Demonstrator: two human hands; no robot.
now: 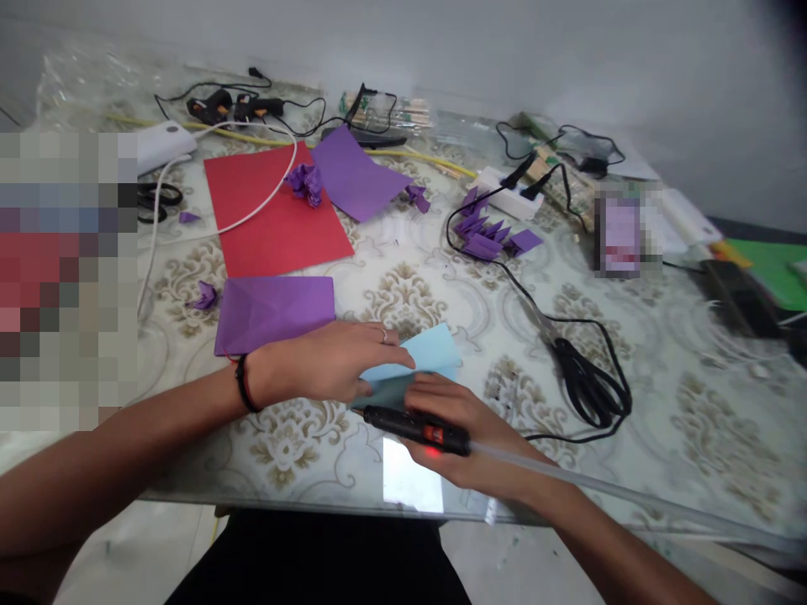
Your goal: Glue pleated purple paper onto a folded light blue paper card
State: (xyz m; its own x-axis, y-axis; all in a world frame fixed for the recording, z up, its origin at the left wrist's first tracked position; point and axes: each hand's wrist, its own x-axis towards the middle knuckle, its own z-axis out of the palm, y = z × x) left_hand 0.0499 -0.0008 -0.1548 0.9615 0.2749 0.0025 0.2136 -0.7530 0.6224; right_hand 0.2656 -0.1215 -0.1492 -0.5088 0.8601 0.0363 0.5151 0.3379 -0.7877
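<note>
A folded piece of light blue paper (435, 349) lies near the front of the table. My left hand (331, 361) grips its left part, thumb low and fingers over the upper layer. In my right hand (454, 412) is a black hot glue gun (416, 427) with a red light glowing on its side. Its nozzle points left, at the lower left edge of the blue paper, close to my left thumb. A long clear glue stick (567, 475) sticks out of the gun's back. Whether any glue is on the paper, I cannot make out.
Behind my left hand lie purple paper (277, 311) and a red sheet (277, 218). Black scissors (589, 382) and a cable rest at right. Folded purple pieces (485, 235) sit by a white power strip (510, 195). More glue guns (233, 107) lie at the back.
</note>
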